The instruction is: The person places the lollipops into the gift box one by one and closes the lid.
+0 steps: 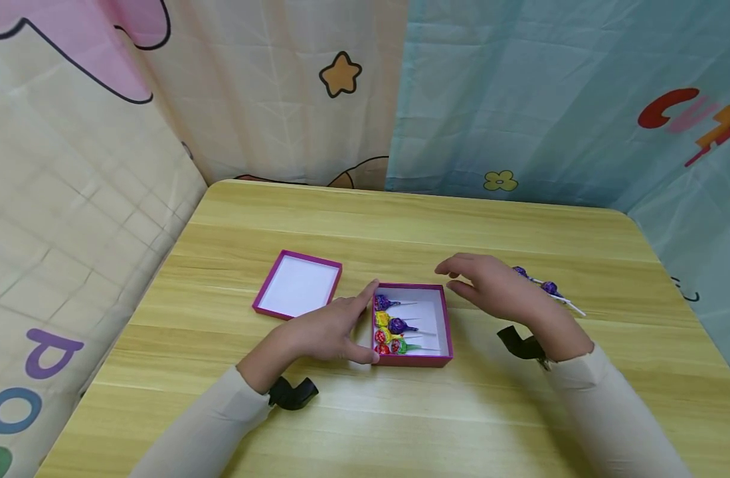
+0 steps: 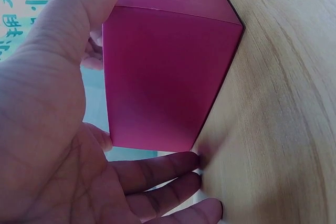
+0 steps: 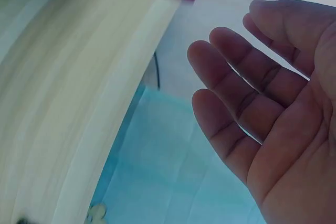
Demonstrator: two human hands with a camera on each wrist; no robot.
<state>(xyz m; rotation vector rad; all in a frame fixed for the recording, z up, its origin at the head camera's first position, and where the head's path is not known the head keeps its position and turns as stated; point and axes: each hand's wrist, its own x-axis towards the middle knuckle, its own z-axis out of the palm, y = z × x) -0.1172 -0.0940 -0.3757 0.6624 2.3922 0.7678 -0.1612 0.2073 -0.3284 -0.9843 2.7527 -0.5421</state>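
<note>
The box sits mid-frame; the left hand grips its left side. The right hand is empty, fingers loose. The box looks light and stiff but could dent; hold its walls gently.

A long off-white left sleeve and a matching right sleeve are worn, plain and softly creased. At the inner side of the sleeves' wrist ends, a curved black left mount and a similar right mount are worn, the latter joined by a small metallic-looking fitting. Beyond the sleeves, bare hands are seen.
</note>
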